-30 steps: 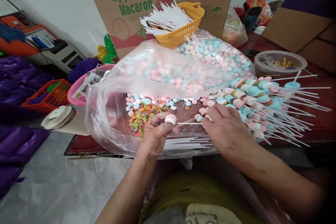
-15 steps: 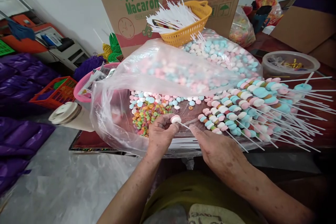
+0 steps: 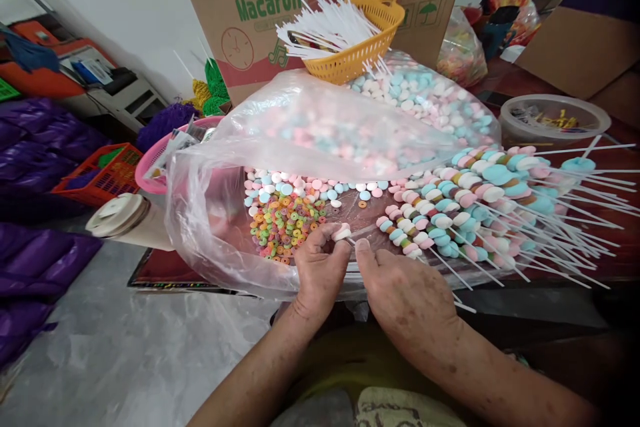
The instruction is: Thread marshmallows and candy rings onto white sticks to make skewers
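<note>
My left hand (image 3: 319, 272) pinches a pale pink marshmallow piece (image 3: 343, 233) between thumb and fingers. My right hand (image 3: 406, 293) grips a thin white stick (image 3: 464, 307), its tip meeting the marshmallow and its tail poking out behind the hand. Both hands meet at the near edge of an open clear plastic bag (image 3: 210, 227) holding loose pink, blue and white marshmallows (image 3: 300, 185) and small coloured cereal rings (image 3: 281, 221). To the right lies a pile of finished marshmallow skewers (image 3: 475, 200).
A yellow basket (image 3: 365, 47) of white sticks sits on a bulging marshmallow bag (image 3: 425, 100) before a "Macaron" cardboard box (image 3: 260, 7). A clear tub (image 3: 553, 121) stands at right. A pink basin (image 3: 155, 167), a lidded cup (image 3: 125, 217) and a red crate (image 3: 97, 177) are at left.
My right hand came off the skewer pile with a stick and closed in on my left hand. The stick tip now meets the marshmallow, both hands a little nearer me.
</note>
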The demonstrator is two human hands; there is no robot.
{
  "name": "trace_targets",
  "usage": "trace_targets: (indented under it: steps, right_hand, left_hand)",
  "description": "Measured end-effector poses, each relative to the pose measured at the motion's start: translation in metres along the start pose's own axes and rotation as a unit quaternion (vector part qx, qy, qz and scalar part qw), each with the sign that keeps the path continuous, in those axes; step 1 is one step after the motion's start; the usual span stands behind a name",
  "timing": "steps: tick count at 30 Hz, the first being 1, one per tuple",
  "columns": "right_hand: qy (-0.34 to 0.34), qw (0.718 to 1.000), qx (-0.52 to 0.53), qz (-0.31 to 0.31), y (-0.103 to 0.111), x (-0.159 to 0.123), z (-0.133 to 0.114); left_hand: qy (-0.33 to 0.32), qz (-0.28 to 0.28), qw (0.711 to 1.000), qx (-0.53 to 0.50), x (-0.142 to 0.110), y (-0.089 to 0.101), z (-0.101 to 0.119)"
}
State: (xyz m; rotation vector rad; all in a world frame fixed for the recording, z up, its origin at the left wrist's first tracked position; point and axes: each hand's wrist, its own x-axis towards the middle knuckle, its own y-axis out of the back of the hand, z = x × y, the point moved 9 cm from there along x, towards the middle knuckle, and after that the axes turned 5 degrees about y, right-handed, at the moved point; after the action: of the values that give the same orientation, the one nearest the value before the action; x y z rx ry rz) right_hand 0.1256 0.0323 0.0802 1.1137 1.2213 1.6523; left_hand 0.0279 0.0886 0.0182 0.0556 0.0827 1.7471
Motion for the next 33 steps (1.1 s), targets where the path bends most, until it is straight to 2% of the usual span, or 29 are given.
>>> trace_targets:
  steps: [2, 5, 9, 13, 16, 19, 21, 24, 25, 26, 28, 30, 32, 33]
  right_hand:
    - [0.002, 1.0, 0.008, -0.01, -0.007, 0.003, -0.004]
    - [-0.017, 0.998, 0.028, -0.045, -0.024, 0.01, 0.0]
    - [-0.049, 0.987, 0.094, -0.124, -0.051, 0.01, 0.014]
    - [-0.07, 0.979, 0.123, -0.149, -0.068, 0.001, 0.021]
    - [-0.076, 0.975, 0.181, -0.104, -0.079, 0.001, 0.026]
    - [-0.057, 0.967, 0.246, -0.024, -0.082, 0.007, 0.036]
    - [-0.058, 0.968, 0.243, -0.003, -0.083, 0.008, 0.044]
    - [-0.04, 0.968, 0.246, -0.034, -0.087, 0.006, 0.039]
    - [-0.032, 0.965, 0.257, -0.047, -0.088, 0.005, 0.034]
    - [-0.026, 0.962, 0.266, -0.056, -0.088, 0.004, 0.029]
    - [-0.029, 0.959, 0.274, -0.063, -0.088, 0.003, 0.022]
    - [-0.032, 0.961, 0.268, -0.061, -0.086, 0.004, 0.018]
    - [-0.031, 0.963, 0.261, -0.054, -0.084, 0.007, 0.017]
    - [-0.029, 0.964, 0.258, -0.05, -0.083, 0.009, 0.016]
  left_hand:
    - [0.042, 0.007, 0.998, -0.048, 0.0, -0.004, -0.009]
    - [0.068, -0.008, 0.994, -0.082, 0.001, -0.012, -0.017]
    - [0.095, -0.035, 0.993, -0.061, 0.003, -0.019, -0.028]
    - [0.041, -0.042, 0.998, 0.035, -0.005, -0.021, -0.026]
    - [-0.018, -0.116, 0.986, 0.116, -0.013, -0.028, -0.019]
    - [-0.047, -0.192, 0.951, 0.237, -0.005, -0.023, -0.011]
    - [-0.065, -0.155, 0.918, 0.36, 0.016, -0.005, -0.005]
    - [-0.102, -0.117, 0.818, 0.554, 0.044, 0.007, -0.003]
    - [-0.102, -0.119, 0.798, 0.582, 0.05, 0.008, -0.006]
    - [-0.095, -0.121, 0.795, 0.587, 0.055, 0.01, -0.01]
    - [-0.083, -0.117, 0.832, 0.536, 0.059, 0.014, -0.013]
    - [-0.056, -0.104, 0.899, 0.421, 0.06, 0.023, -0.013]
    - [0.021, -0.112, 0.96, 0.254, 0.058, 0.032, -0.02]
    - [0.074, -0.125, 0.976, 0.161, 0.055, 0.033, -0.026]
